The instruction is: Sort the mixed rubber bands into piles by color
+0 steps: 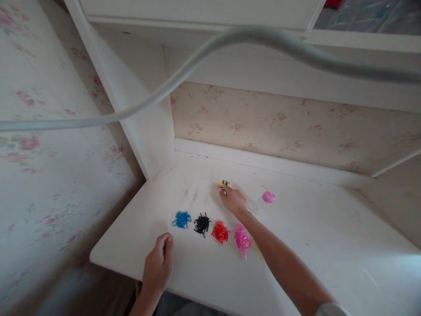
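My right hand (234, 200) reaches over the white tabletop, its fingertips pinched together at a small mixed-colour pile (223, 183) of what look like elastic bands. What lies between those fingertips is too small to make out. In front stand separate piles in a row: blue bands (182, 219), black bands (202, 224), red bands (220, 232) and pink bands (242, 239). A bit of yellow shows beside my right forearm, which hides the rest. My left hand (159, 262) is closed in a fist near the table's front edge, nearest the blue pile; its inside is hidden.
A pink object (269, 197) lies right of my right hand, with clear plastic beside it. The white table (329, 228) is bounded by a side panel (144, 105) and a back wall. A pale cable (197, 55) crosses the upper view, below a shelf (204, 11).
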`<state>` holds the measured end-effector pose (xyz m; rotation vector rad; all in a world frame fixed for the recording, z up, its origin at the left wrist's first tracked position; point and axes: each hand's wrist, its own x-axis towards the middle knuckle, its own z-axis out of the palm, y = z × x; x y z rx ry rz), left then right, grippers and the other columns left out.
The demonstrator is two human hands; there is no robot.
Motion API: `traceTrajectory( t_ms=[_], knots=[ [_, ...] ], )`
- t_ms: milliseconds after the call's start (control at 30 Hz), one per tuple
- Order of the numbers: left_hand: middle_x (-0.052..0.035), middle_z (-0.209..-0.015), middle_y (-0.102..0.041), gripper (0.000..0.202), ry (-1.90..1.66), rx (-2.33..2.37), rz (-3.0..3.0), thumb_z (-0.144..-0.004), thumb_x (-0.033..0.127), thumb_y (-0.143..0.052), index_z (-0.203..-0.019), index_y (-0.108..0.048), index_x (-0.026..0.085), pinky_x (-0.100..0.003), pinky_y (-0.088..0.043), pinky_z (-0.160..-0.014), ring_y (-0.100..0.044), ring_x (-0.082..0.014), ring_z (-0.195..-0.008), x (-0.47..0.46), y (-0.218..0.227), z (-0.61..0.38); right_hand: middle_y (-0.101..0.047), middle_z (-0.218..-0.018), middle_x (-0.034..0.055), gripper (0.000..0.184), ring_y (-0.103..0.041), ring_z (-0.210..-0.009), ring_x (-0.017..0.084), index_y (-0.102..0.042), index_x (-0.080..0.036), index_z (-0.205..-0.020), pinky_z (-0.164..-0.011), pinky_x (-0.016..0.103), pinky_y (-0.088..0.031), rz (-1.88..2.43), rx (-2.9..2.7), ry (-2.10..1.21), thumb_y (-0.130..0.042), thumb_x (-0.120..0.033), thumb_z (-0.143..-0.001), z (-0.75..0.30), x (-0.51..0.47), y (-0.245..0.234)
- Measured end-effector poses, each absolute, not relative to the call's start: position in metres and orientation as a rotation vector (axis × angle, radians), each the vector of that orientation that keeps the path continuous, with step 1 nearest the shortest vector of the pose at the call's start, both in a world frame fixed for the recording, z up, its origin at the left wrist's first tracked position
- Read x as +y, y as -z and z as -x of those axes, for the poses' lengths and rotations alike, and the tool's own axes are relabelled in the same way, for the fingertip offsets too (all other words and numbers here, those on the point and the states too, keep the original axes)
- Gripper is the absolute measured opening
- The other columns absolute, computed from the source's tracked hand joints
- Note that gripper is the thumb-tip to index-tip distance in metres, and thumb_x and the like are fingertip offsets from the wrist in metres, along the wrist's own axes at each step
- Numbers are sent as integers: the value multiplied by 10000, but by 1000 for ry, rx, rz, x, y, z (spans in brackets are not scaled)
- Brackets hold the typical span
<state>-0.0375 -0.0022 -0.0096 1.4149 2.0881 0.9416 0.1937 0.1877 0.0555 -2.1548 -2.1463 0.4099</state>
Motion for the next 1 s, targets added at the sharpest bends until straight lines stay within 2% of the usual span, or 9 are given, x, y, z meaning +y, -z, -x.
traceTrajectory(
  t_ms=[100, 300, 533, 700, 867, 1000],
  knots=[
    [27, -677, -626, 358, -880, 2092, -1411, -915, 485, -310, -984, -548, 226, -251, -439, -608, -620, -158, -623, 0, 4, 37, -680, -1039, 98, 406, -638, -947, 231, -582, -287, -1225, -768, 323, -464, 2207, -2187, -376, -341, -418, -926, -185, 206, -48],
    [19, -709, -647, 344, -881, 2072, -1473, -915, 456, -323, -985, -569, 226, -258, -452, -622, -629, -162, -637, 1, -2, 36, -677, -1040, 101, 416, -635, -977, 241, -628, -305, -1160, -793, 350, -474, 2231, -2254, -334, -299, -439, -944, -185, 219, -40],
    [14, -746, -677, 335, -842, 2060, -1448, -911, 456, -335, -987, -578, 239, -245, -465, -624, -650, -163, -674, 3, -3, 37, -686, -1035, 88, 468, -651, -947, 219, -637, -300, -1146, -773, 312, -485, 2264, -2226, -328, -245, -467, -955, -194, 218, -36],
    [5, -784, -680, 349, -864, 2027, -1458, -912, 470, -328, -981, -576, 235, -251, -480, -646, -652, -163, -692, 2, -1, 36, -690, -1006, 112, 464, -654, -930, 230, -670, -254, -1086, -755, 316, -487, 2291, -2198, -299, -279, -459, -944, -199, 217, -37],
    [-2, -761, -676, 363, -874, 2027, -1442, -907, 485, -326, -968, -582, 235, -259, -486, -648, -656, -173, -699, 3, -3, 34, -684, -1044, 88, 433, -646, -955, 207, -611, -291, -1181, -770, 302, -480, 2250, -2215, -297, -275, -442, -951, -193, 221, -42],
    [-6, -792, -689, 356, -893, 2013, -1431, -905, 481, -333, -966, -590, 242, -243, -482, -645, -656, -160, -684, 4, -6, 33, -685, -1038, 107, 406, -652, -953, 222, -648, -267, -1126, -770, 328, -484, 2261, -2234, -347, -309, -397, -946, -185, 226, -43]
  ],
)
